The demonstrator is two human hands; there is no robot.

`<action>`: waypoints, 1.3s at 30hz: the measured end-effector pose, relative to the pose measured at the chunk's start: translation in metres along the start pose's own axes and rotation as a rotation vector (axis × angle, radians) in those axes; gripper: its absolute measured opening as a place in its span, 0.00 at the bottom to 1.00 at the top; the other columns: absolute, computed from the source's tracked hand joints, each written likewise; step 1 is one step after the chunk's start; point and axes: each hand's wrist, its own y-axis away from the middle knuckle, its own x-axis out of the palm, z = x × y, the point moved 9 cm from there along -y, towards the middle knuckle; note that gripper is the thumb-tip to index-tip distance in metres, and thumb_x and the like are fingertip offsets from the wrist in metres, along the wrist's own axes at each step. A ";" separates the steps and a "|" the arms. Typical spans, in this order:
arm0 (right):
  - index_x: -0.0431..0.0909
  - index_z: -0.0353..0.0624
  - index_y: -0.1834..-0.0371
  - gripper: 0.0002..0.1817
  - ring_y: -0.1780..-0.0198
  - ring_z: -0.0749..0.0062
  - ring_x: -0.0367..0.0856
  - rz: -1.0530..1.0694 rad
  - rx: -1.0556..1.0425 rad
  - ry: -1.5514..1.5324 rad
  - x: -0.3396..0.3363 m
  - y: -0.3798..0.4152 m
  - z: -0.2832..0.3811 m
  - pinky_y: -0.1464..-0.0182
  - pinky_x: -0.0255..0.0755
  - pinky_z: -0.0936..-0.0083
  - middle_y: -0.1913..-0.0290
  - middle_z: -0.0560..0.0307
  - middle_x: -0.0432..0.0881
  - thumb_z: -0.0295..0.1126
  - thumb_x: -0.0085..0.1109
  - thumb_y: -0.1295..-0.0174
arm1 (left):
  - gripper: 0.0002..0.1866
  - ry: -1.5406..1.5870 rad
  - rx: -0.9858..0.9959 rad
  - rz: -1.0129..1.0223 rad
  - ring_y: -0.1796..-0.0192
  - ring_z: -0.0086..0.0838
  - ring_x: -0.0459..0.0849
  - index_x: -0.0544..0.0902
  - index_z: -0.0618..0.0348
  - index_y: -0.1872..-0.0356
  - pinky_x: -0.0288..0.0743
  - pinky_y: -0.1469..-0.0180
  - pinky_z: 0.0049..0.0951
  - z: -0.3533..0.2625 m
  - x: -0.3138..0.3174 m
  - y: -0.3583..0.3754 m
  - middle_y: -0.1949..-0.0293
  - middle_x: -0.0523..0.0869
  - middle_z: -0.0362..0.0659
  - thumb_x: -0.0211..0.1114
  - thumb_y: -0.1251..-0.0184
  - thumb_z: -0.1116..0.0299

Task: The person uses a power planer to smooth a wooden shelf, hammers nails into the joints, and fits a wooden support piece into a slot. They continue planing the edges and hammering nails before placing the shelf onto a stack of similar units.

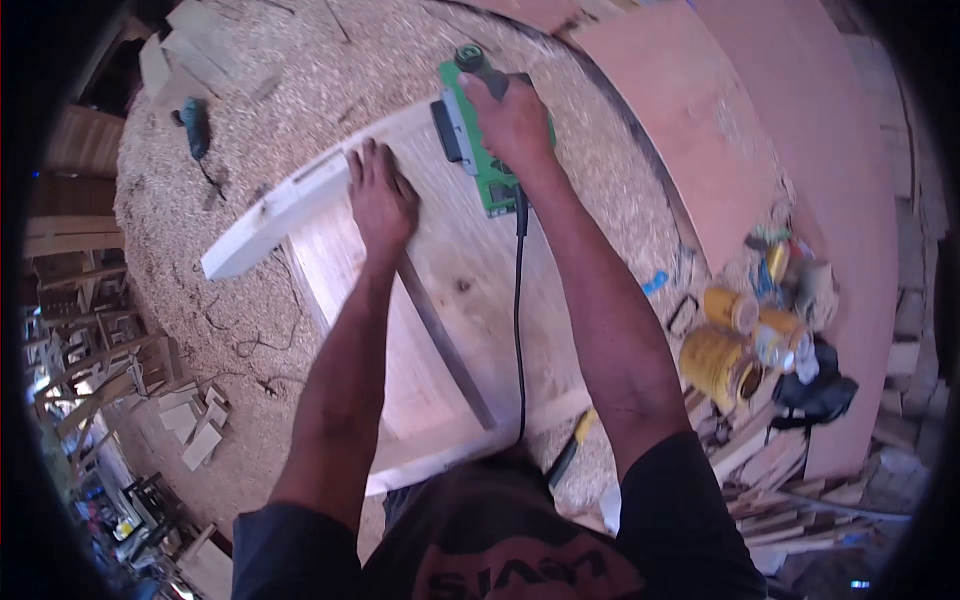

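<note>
A green power planer [492,180] rests at the far right part of a pale wooden panel frame [465,290]. My right hand [512,125] is wrapped round the planer's dark handle. The planer's black cord runs down over the panel toward my body. My left hand [382,200] lies on the frame's far rail, left of the planer, with its fingers spread and nothing held. The rail's end juts out to the left. A dark gap runs lengthwise between the panel's boards.
Wood shavings [300,60] cover the ground around the frame. A teal power tool [195,128] lies at the far left. Yellow containers [715,362] and a black bag [815,385] stand at the right, beside pinkish sheets [680,120]. Wood scraps [200,425] lie at the left.
</note>
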 end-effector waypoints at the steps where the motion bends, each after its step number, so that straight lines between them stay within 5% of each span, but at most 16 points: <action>1: 0.85 0.29 0.53 0.34 0.56 0.40 0.91 0.039 0.039 -0.022 -0.006 0.020 -0.008 0.51 0.83 0.51 0.64 0.33 0.88 0.59 0.65 0.29 | 0.27 0.003 0.000 0.013 0.15 0.61 0.61 0.75 0.61 0.25 0.65 0.21 0.61 0.002 0.003 -0.001 0.18 0.70 0.55 0.57 0.24 0.67; 3: 0.84 0.28 0.52 0.34 0.50 0.32 0.89 0.079 0.109 -0.012 -0.035 0.080 -0.015 0.49 0.82 0.47 0.56 0.23 0.88 0.58 0.68 0.31 | 0.27 0.009 0.015 -0.019 0.15 0.61 0.61 0.76 0.61 0.26 0.64 0.20 0.59 0.002 0.003 0.000 0.18 0.70 0.55 0.56 0.23 0.67; 9: 0.77 0.35 0.32 0.32 0.49 0.40 0.91 0.061 0.220 0.060 -0.143 0.315 -0.081 0.47 0.83 0.54 0.53 0.33 0.90 0.47 0.71 0.29 | 0.25 0.024 0.048 -0.062 0.17 0.64 0.63 0.77 0.63 0.27 0.58 0.15 0.51 0.000 0.000 0.000 0.22 0.74 0.60 0.54 0.21 0.68; 14: 0.78 0.39 0.38 0.27 0.58 0.41 0.93 0.086 0.380 0.060 -0.201 0.453 -0.138 0.56 0.85 0.58 0.58 0.39 0.91 0.44 0.74 0.31 | 0.26 -0.007 0.057 -0.021 0.18 0.66 0.62 0.73 0.66 0.26 0.56 0.14 0.52 -0.009 -0.005 0.003 0.21 0.72 0.61 0.53 0.20 0.67; 16: 0.78 0.39 0.41 0.25 0.59 0.40 0.93 0.123 0.428 0.108 -0.205 0.456 -0.139 0.58 0.84 0.57 0.61 0.38 0.90 0.43 0.76 0.32 | 0.26 -0.021 0.101 -0.034 0.16 0.64 0.61 0.74 0.62 0.24 0.56 0.14 0.51 -0.007 0.000 0.003 0.20 0.71 0.59 0.51 0.18 0.66; 19: 0.80 0.35 0.46 0.23 0.70 0.57 0.91 0.041 0.313 0.052 -0.196 0.425 -0.127 0.64 0.81 0.62 0.72 0.46 0.87 0.45 0.72 0.29 | 0.26 -0.039 0.049 -0.022 0.16 0.64 0.61 0.73 0.60 0.23 0.56 0.13 0.51 -0.005 0.003 0.002 0.19 0.70 0.58 0.50 0.17 0.65; 22: 0.80 0.34 0.45 0.23 0.73 0.51 0.90 -0.092 -0.013 0.233 -0.183 0.380 -0.108 0.64 0.81 0.60 0.74 0.46 0.86 0.43 0.73 0.30 | 0.25 -0.046 0.049 0.004 0.17 0.64 0.61 0.74 0.61 0.24 0.55 0.13 0.51 -0.006 0.001 0.002 0.19 0.70 0.58 0.50 0.17 0.66; 24: 0.80 0.34 0.43 0.26 0.65 0.47 0.92 0.028 0.200 0.061 -0.163 0.339 -0.099 0.59 0.82 0.58 0.67 0.41 0.88 0.45 0.73 0.30 | 0.24 -0.038 0.087 0.007 0.17 0.65 0.61 0.74 0.62 0.26 0.54 0.13 0.51 -0.010 0.000 -0.001 0.19 0.70 0.59 0.51 0.18 0.67; 26: 0.82 0.35 0.42 0.27 0.57 0.45 0.92 0.014 0.177 0.079 -0.143 0.294 -0.081 0.53 0.82 0.56 0.59 0.37 0.89 0.48 0.73 0.30 | 0.23 -0.046 0.084 0.001 0.17 0.66 0.62 0.74 0.61 0.27 0.55 0.13 0.52 -0.009 0.003 -0.001 0.20 0.70 0.60 0.51 0.18 0.67; 32: 0.80 0.33 0.44 0.35 0.59 0.37 0.91 0.092 0.155 -0.005 -0.093 0.195 -0.037 0.56 0.83 0.52 0.59 0.35 0.89 0.59 0.69 0.30 | 0.21 -0.026 0.120 -0.005 0.19 0.69 0.63 0.74 0.63 0.31 0.56 0.14 0.54 -0.006 0.003 -0.003 0.22 0.72 0.61 0.52 0.19 0.68; 35: 0.79 0.34 0.44 0.35 0.58 0.34 0.90 0.100 0.136 0.029 -0.087 0.221 -0.034 0.54 0.83 0.50 0.59 0.33 0.88 0.60 0.69 0.30 | 0.21 0.006 0.125 0.002 0.19 0.70 0.63 0.74 0.63 0.32 0.55 0.14 0.55 -0.009 0.003 -0.006 0.22 0.72 0.63 0.52 0.20 0.68; 39: 0.77 0.36 0.37 0.34 0.54 0.31 0.89 0.040 0.172 0.019 -0.103 0.349 -0.053 0.51 0.84 0.48 0.56 0.33 0.88 0.56 0.72 0.31 | 0.21 0.028 0.214 0.023 0.20 0.70 0.64 0.74 0.64 0.32 0.53 0.14 0.57 -0.012 0.000 -0.001 0.24 0.72 0.66 0.52 0.22 0.68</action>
